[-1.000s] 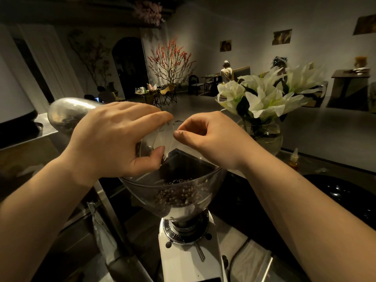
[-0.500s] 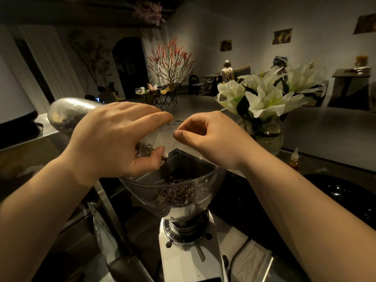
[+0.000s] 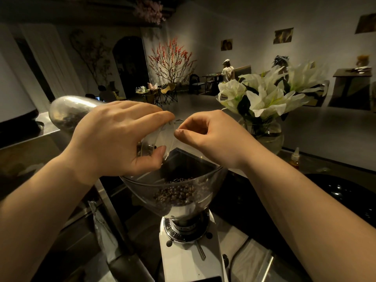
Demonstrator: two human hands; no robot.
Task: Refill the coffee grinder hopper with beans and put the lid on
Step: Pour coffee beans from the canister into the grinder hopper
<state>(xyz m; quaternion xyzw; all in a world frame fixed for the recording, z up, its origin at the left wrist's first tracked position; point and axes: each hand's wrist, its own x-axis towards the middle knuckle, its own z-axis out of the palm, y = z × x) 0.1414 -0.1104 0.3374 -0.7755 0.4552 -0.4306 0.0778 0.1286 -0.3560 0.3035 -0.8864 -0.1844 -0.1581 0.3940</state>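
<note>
A white coffee grinder stands below me, its clear hopper open at the top and partly filled with beans. A silver foil bean bag lies tilted from the upper left, and its translucent mouth hangs over the hopper's rim. My left hand grips the mouth of the bag, with some beans showing by the thumb. My right hand pinches the other edge of the opening between thumb and forefinger. I see no lid.
A glass vase of white lilies stands just right of the hopper, with a small dropper bottle beyond it. A dark glossy tray lies at the right. Another foil bag leans at the lower left by a steel ledge.
Both hands and the bag stay almost where they were. A few beans now show in the bag's mouth by my left thumb.
</note>
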